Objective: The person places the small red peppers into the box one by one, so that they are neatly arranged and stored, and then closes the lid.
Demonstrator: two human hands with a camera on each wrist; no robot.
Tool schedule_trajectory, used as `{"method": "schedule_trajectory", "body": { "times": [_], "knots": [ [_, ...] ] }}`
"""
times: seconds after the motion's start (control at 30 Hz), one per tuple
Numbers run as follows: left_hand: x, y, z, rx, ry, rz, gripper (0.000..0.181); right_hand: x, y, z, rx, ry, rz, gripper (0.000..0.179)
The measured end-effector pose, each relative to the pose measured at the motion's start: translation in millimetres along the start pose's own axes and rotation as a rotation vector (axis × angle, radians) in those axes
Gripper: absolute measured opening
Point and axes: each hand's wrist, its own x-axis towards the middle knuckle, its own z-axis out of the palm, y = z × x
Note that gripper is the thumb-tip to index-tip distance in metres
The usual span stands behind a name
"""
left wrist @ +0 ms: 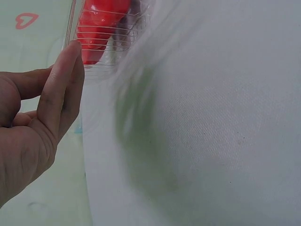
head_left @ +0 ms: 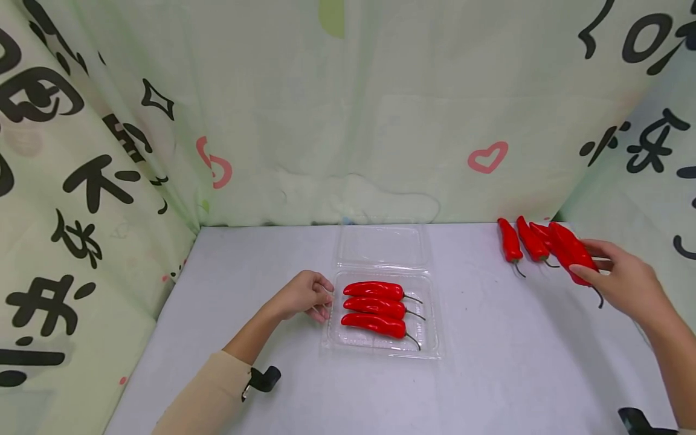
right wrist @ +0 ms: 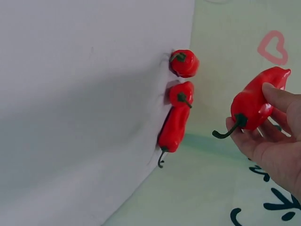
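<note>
My right hand (head_left: 625,278) holds a red chili pepper (head_left: 571,251) with a curved dark green stem, thumb on one side and fingers on the other. In the right wrist view this pepper (right wrist: 254,103) is raised above the table. At the middle of the table lies a clear plastic box (head_left: 433,347), its hinged lid (head_left: 383,244) folded back. Three red peppers (head_left: 375,307) lie side by side in it, stems to the right. My left hand (head_left: 307,295) is at the box's left edge, fingertips touching or very near the wall; its fingers (left wrist: 59,87) look fairly straight.
Three more red peppers (head_left: 510,240) lie at the table's back right, one partly behind the held pepper. A pale printed curtain (head_left: 402,121) stands along the back and sides. White cloth covers the table (head_left: 489,374).
</note>
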Motion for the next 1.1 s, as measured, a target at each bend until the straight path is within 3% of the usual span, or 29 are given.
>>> {"method": "schedule_trajectory", "body": {
  "times": [0.8,1.1],
  "knots": [
    [3.7,-2.9,-0.8,0.018,0.005,-0.010,0.024,-9.8,-70.1,21.5,0.035,-0.065,-0.322,0.067],
    [3.1,-1.6,-0.5,0.008,0.005,-0.014,0.022,-11.4,-97.1,36.9,0.059,-0.138,-0.346,0.069]
  ]
}}
